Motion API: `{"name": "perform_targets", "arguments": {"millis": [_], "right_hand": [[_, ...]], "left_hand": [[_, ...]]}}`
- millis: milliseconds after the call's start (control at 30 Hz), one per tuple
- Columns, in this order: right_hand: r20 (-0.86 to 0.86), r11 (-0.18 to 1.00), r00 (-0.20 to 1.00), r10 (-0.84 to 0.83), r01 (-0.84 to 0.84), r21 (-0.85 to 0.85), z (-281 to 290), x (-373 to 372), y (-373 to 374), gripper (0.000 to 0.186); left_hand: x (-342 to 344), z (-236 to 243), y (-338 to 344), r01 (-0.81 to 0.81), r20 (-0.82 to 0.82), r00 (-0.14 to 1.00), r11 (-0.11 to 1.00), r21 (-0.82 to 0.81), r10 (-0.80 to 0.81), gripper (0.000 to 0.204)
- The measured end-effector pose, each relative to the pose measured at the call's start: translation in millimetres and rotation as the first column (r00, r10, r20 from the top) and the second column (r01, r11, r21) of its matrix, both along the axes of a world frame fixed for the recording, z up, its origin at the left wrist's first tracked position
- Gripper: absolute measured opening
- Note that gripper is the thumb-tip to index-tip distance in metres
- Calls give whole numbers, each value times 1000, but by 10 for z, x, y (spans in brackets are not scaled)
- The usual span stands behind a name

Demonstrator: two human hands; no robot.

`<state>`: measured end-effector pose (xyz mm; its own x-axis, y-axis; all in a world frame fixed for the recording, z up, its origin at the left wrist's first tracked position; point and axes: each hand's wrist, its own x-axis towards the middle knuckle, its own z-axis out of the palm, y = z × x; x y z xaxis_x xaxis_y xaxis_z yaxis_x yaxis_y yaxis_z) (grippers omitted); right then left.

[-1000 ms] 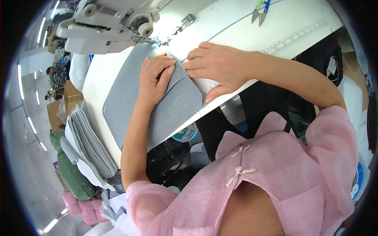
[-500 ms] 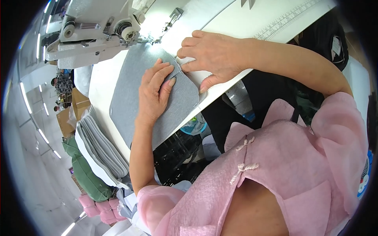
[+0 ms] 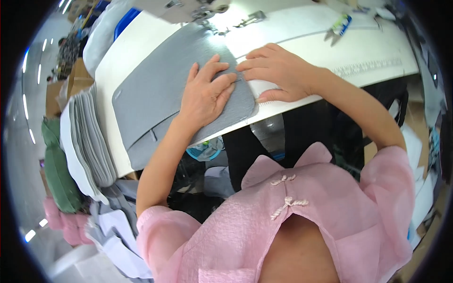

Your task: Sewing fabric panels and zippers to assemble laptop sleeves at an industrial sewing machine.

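Observation:
A grey fabric panel (image 3: pixel 155 89) with rounded corners lies flat on the white sewing table, its far end at the needle area of the sewing machine (image 3: pixel 188 9). A dark slit line and a small tab show on its near left part. My left hand (image 3: pixel 206 94) rests on top of the panel near its right edge, fingers slightly bent and apart. Just to the right, my right hand (image 3: pixel 285 73) is at the panel's right edge, fingers spread and thumb down by the near corner. Whether its fingertips pinch the edge is hard to see, but the hand looks open.
Thread snips (image 3: pixel 338 29) lie at the back right, beyond ruler markings (image 3: pixel 368 67) on the tabletop. Left of the table stands a stack of grey and white panels (image 3: pixel 87 137), beside a green bundle (image 3: pixel 61 170). A blue basket (image 3: pixel 207 152) sits below the front edge.
The view has swung, bringing the snips into sight. The panel's slit and tab now show beside my left forearm. My left thumb lies closer to its fingers; both hands stay near the panel's right edge.

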<state>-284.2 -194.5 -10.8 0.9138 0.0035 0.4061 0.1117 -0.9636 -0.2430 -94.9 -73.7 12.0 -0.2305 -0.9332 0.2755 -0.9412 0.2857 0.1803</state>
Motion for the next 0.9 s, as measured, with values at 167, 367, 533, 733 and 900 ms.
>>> {"name": "perform_targets", "arguments": {"millis": [167, 367, 533, 733, 900], "right_hand": [[-63, 991, 998, 23, -14, 135, 109, 26, -1, 38], [-94, 999, 996, 13, -8, 48, 90, 205, -216, 34], [-28, 995, 995, -98, 98, -2, 68, 364, -317, 28], [55, 984, 992, -117, 123, -129, 14, 135, -109, 25], [-6, 988, 990, -138, 137, -70, 7, 121, -108, 24]], "left_hand": [[24, -48, 3, 43, -27, 999, 999, -31, -44, 15], [180, -93, -202, 66, -50, 996, 993, -95, -71, 15], [323, -91, -459, 74, -21, 997, 993, -89, -76, 16], [347, -106, -516, 93, -42, 994, 987, -131, -99, 16], [356, -112, -500, 93, 74, 994, 974, -205, -79, 21]]}}
